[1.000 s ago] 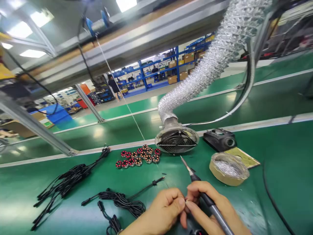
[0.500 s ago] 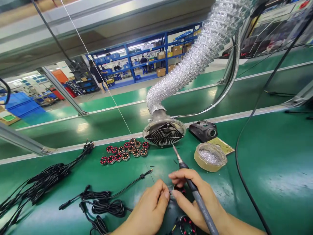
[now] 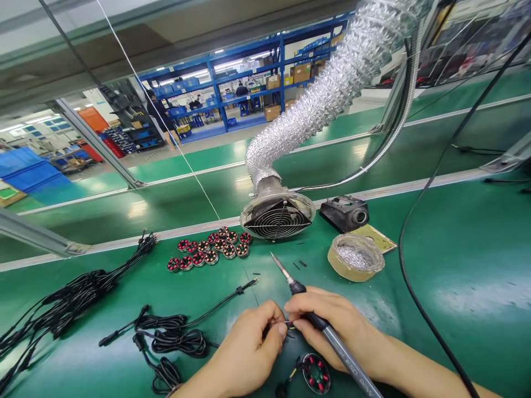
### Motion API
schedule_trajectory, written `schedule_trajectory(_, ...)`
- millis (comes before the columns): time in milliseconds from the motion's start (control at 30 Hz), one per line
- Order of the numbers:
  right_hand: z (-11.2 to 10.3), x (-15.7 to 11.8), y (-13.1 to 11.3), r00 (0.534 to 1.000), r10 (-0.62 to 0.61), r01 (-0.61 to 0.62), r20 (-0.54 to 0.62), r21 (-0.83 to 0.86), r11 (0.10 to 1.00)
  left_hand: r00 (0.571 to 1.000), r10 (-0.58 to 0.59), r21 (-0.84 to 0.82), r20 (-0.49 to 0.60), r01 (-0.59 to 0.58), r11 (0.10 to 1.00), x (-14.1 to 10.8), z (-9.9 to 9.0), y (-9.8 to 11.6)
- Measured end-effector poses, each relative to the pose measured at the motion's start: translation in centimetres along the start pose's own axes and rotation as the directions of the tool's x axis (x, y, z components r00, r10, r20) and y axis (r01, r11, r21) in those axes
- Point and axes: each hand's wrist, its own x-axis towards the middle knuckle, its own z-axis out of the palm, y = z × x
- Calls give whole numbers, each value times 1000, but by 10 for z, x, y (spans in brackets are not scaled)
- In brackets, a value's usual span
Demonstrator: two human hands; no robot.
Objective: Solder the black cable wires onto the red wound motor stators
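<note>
Thin wires [image 3: 289, 322], lower centre of frame, span crosswise between the fingertips of both hands, neither nearer. Left hand [image 3: 249, 348] pinches one end; right hand [image 3: 344, 315] pinches the other, also gripping soldering iron [image 3: 345, 354], tip toward upper left.

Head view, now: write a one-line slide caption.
Two bare hands pinch thin wires over a green bench, the right also holding a soldering iron.
</note>
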Motion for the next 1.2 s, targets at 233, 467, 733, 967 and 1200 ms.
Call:
schedule_trajectory(233,9,-4,4,996,-71,68,-59,-45,997,996,-49,-366,80,75,928,8,2,-6)
schedule_trajectory(467,0,-4,7,989,-12,-2,-150,-90,996,976,-207,-471,-66,152,869,22,8,-7)
schedule_trajectory(733,-32,-19,4,953,227,-233,-198,-5,972,952,-295,-474,-87,221,853,24,7,-4)
schedule_trajectory(967,-27,-18,11,924,325,-279,-204,223,934,952,-295,-452,-86,227,863,28,9,-3)
schedule_trajectory(1200,-26,-16,11,929,308,-266,-206,210,941,951,-296,-434,-87,231,871,29,7,-1)
